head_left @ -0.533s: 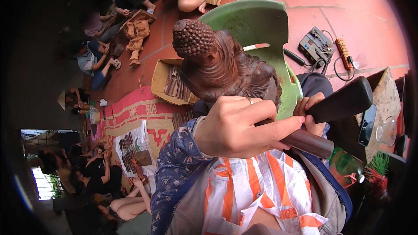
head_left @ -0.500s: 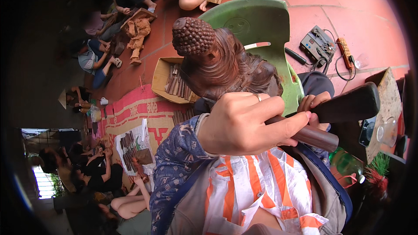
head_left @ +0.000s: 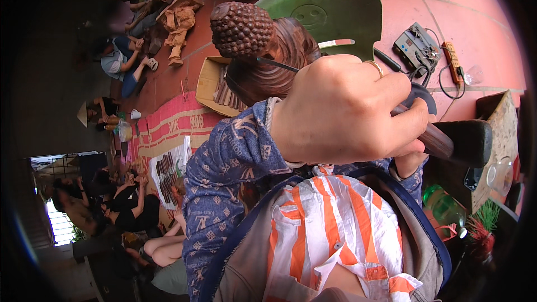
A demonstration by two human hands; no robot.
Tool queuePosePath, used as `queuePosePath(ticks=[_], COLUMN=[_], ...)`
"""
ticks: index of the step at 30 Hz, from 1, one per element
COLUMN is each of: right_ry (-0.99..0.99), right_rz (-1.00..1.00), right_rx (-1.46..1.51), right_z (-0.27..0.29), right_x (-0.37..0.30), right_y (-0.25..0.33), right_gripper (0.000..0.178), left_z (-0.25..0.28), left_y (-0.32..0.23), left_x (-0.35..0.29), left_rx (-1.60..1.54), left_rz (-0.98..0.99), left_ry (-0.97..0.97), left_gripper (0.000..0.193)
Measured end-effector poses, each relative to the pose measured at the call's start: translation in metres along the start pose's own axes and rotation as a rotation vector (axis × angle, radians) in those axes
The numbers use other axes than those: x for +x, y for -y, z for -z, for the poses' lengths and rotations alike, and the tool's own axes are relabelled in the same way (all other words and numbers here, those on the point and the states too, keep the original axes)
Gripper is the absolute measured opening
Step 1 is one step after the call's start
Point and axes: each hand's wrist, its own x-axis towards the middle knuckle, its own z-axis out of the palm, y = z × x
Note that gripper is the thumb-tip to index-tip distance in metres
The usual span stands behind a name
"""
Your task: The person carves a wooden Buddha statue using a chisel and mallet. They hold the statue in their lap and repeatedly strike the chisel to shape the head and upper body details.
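Note:
My left hand (head_left: 341, 114), with a ring on one finger, is closed round a wood carving chisel (head_left: 438, 141). The round brown handle sticks out on the right. The thin dark blade reaches left to the face and neck of a dark brown carved wooden statue (head_left: 243, 29) with a knobbed head; whether it touches, I cannot tell. Beyond and below it, my right hand (head_left: 411, 165) is mostly hidden, its fingers curled by a dark blocky wooden mallet (head_left: 472, 142), which lies close to the chisel handle's end. My left hand and sleeve cover the statue's lower part.
Behind the statue stands a green plastic chair (head_left: 335, 8). To its left are a cardboard box (head_left: 210, 86) of tools and a red mat (head_left: 187, 120). On the right are a control box (head_left: 417, 50), a power strip (head_left: 453, 61) and a green bottle (head_left: 447, 207). Several people sit at left.
My left hand has moved up and right, turning the chisel so its blade shows by the statue's face. The mallet has dropped slightly, and my right hand is lower and more hidden.

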Motion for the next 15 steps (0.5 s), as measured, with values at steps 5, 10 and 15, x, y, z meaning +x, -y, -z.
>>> queuePosePath(ticks=[5,10,15], right_ry=[0.063,0.052,-0.086], right_rz=[0.083,0.059,0.073], right_rx=[-0.16,-0.138,-0.116], right_z=[0.0008,0.0017,-0.0051], right_x=[0.0038,0.0024,-0.0028], right_y=[0.004,0.0046,-0.0012], right_gripper=[0.02,0.02,0.022], left_z=[0.0017,0.0035,0.0045], left_y=[0.0037,0.0037,0.0056], left_x=[0.0012,0.0015,0.0016], left_rx=[0.021,0.029,0.022], left_rz=[-0.002,0.004,-0.004], left_ry=[-0.009,0.013,-0.004], left_gripper=[0.032,0.032,0.032])
